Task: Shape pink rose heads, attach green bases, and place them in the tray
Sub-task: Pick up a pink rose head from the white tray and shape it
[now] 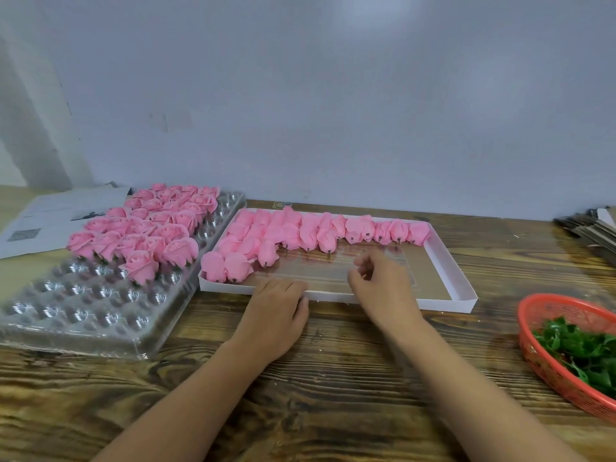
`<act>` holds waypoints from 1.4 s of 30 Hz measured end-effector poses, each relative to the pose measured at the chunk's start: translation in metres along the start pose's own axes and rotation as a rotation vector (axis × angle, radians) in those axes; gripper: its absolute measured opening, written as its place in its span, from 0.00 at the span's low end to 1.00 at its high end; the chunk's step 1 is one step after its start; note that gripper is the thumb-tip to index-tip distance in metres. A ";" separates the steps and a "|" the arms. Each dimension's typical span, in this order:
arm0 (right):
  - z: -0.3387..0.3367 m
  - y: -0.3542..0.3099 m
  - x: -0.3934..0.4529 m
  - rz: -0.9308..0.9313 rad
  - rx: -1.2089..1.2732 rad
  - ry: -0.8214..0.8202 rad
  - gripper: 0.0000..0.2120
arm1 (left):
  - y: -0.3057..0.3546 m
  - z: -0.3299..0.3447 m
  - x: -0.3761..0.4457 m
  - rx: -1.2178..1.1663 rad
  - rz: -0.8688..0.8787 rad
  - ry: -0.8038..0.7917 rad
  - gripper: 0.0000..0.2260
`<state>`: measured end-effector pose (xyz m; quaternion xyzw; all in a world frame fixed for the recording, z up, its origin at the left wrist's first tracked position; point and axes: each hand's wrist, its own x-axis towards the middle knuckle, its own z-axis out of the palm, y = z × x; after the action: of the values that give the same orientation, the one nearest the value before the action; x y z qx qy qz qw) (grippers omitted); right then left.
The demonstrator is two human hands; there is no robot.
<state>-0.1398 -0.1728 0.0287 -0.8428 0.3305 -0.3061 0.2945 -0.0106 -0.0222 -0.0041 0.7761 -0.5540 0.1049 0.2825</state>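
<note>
While both hands hover empty over the white box (446, 261), left hand (278, 311) loosely curled, right hand (383, 285) relaxed, unshaped pink heads (300, 233) beyond, filled tray (100, 315) at left, green bases (583, 351) at right.

Left hand (278, 310) rests at near rim of white box (463, 281), fingers curled under. Right hand (383, 285) over box, fingers loosely curled, blurred, nothing seen held. Unshaped pink heads (293, 235) along box's far side. Clear tray (83, 315) left, finished roses (150, 228) in far cells. Red basket (533, 348) of green bases (580, 351) right. Wood table (333, 378).
</note>
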 end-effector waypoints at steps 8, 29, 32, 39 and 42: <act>0.044 0.001 0.070 0.247 0.035 -0.145 0.09 | 0.001 -0.001 -0.003 -0.040 -0.021 0.033 0.10; 0.068 -0.006 0.098 0.264 -0.041 -0.109 0.11 | -0.002 0.002 -0.002 -0.103 -0.078 0.015 0.12; 0.066 -0.007 0.098 0.213 -0.127 -0.122 0.13 | -0.003 0.002 -0.002 -0.108 -0.084 0.002 0.12; 0.058 -0.004 0.097 0.176 -0.119 -0.129 0.15 | -0.001 0.000 0.000 -0.116 -0.096 0.018 0.11; 0.050 0.005 0.091 0.217 -0.014 -0.063 0.16 | -0.001 -0.001 0.001 -0.133 -0.095 0.028 0.11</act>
<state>-0.0517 -0.2283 0.0224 -0.8133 0.4127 -0.2432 0.3303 -0.0092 -0.0221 -0.0030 0.7794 -0.5183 0.0649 0.3459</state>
